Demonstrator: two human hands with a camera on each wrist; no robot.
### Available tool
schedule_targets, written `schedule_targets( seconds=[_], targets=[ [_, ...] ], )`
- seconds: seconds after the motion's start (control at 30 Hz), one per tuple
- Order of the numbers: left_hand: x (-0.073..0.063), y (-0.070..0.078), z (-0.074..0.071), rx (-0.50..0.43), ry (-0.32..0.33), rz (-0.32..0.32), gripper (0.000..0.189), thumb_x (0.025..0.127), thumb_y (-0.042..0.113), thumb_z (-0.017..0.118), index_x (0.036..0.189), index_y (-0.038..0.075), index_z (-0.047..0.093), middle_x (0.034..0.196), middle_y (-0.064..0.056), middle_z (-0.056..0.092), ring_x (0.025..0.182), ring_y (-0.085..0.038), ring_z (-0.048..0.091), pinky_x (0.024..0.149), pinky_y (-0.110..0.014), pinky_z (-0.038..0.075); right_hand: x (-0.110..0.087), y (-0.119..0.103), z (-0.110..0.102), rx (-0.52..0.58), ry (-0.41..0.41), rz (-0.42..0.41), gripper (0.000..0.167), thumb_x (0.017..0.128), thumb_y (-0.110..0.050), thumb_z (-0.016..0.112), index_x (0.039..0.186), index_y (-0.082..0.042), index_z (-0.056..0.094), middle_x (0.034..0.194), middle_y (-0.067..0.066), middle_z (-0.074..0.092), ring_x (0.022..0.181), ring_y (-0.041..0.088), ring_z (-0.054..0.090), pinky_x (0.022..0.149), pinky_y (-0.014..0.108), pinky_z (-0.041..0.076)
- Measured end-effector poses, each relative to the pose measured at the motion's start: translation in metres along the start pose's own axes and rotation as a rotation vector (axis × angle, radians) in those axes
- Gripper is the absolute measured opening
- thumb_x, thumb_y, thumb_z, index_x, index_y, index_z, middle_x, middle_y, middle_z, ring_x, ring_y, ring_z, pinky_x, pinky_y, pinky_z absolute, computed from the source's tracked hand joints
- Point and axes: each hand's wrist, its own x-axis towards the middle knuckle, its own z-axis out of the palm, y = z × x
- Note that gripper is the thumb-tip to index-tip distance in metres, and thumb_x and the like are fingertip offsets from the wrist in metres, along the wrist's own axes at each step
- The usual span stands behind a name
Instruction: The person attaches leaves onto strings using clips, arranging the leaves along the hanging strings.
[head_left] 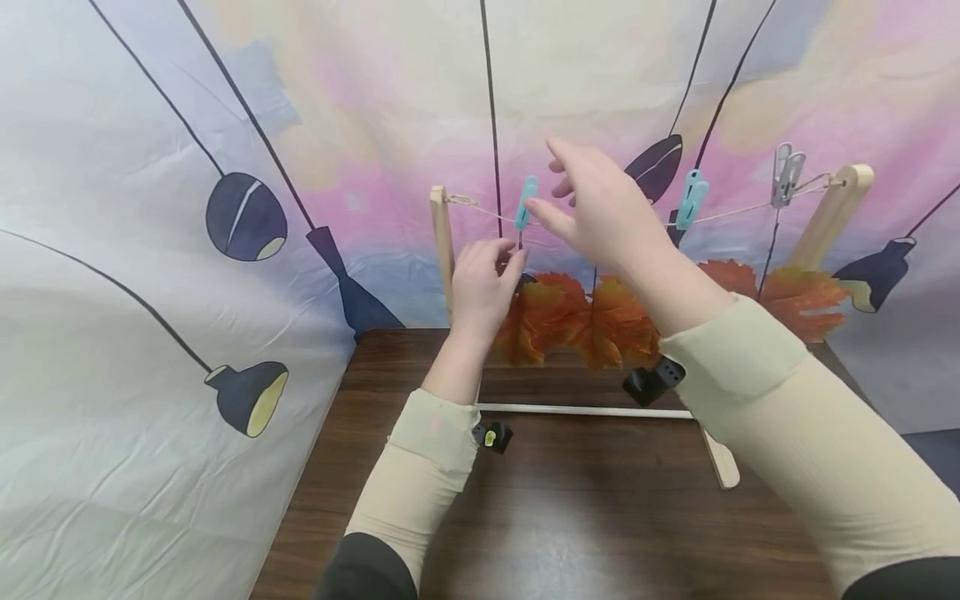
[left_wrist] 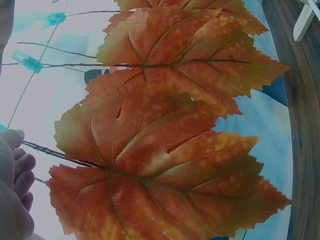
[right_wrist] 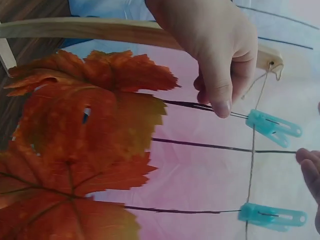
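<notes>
My left hand (head_left: 483, 279) is at the left end of a string. Its thumb and fingertips pinch the dark stem (right_wrist: 192, 104) of an orange artificial maple leaf (left_wrist: 150, 175), just below a teal clothespin (head_left: 527, 202). That clothespin sits on the string (right_wrist: 251, 175) and grips the stem's tip. My right hand (head_left: 600, 204) hovers to the right of the clothespin, fingers spread and holding nothing. Only its fingertips (right_wrist: 309, 167) show in the right wrist view. Another teal clothespin (right_wrist: 272, 216) holds the neighbouring leaf's stem; in the head view my right hand hides it.
The string spans two wooden posts (head_left: 442, 250) (head_left: 832, 212). Toward its right end are a teal clothespin (head_left: 692, 200) and a grey one (head_left: 786, 175), with leaves (head_left: 802, 296) below. A white rod (head_left: 585, 410) and wooden foot (head_left: 722, 458) lie on the brown table (head_left: 570, 517); printed fabric (head_left: 360, 108) hangs behind.
</notes>
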Motion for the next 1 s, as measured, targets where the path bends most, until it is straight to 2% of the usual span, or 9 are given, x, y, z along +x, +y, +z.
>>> schedule_targets(
  seconds=[0.27,0.4,0.73,0.9,1.0],
  targets=[
    [-0.026,-0.005,-0.009,-0.044,0.104,-0.006,0.024,0.085,0.02,0.07,0.101,0.002,0.069,0.089,-0.007,0.067,0.088,-0.023,0.055,0.079,-0.032,0.045,-0.048,0.014,0.018,0.016,0.156,-0.16,0.06,0.086,-0.019,0.068,0.136,0.003,0.043,0.118,0.017,0.058,0.098,0.028,0.06,0.083,0.042,0.048],
    [-0.04,-0.012,-0.015,-0.075,0.139,0.008,0.024,0.084,0.02,0.071,0.1,0.003,0.069,0.089,-0.007,0.067,0.087,-0.024,0.054,0.077,-0.033,0.045,-0.069,0.027,0.033,0.02,0.199,-0.208,0.061,0.082,-0.015,0.073,0.133,0.005,0.046,0.116,0.019,0.059,0.099,0.029,0.059,0.08,0.043,0.049],
    [-0.066,-0.034,-0.021,-0.068,0.162,-0.002,0.028,0.08,0.019,0.074,0.101,0.001,0.069,0.086,-0.008,0.067,0.086,-0.025,0.057,0.076,-0.036,0.046,-0.106,0.056,0.063,0.037,0.22,-0.161,0.063,0.077,-0.012,0.077,0.131,0.005,0.048,0.119,0.02,0.056,0.111,0.032,0.051,0.088,0.048,0.045],
    [-0.079,-0.044,-0.022,-0.069,0.155,0.003,0.03,0.078,0.017,0.076,0.1,-0.001,0.068,0.086,-0.009,0.067,0.086,-0.025,0.057,0.076,-0.036,0.046,-0.126,0.071,0.073,0.058,0.251,-0.123,0.063,0.075,-0.007,0.077,0.129,0.006,0.049,0.115,0.019,0.057,0.107,0.031,0.053,0.084,0.048,0.046],
    [-0.089,-0.051,-0.023,-0.064,0.14,-0.015,0.03,0.078,0.017,0.076,0.1,-0.001,0.068,0.087,-0.009,0.067,0.086,-0.025,0.057,0.075,-0.036,0.046,-0.138,0.08,0.079,0.065,0.269,-0.099,0.062,0.073,-0.005,0.077,0.128,0.007,0.05,0.112,0.019,0.059,0.104,0.031,0.054,0.08,0.048,0.047]
  ],
)
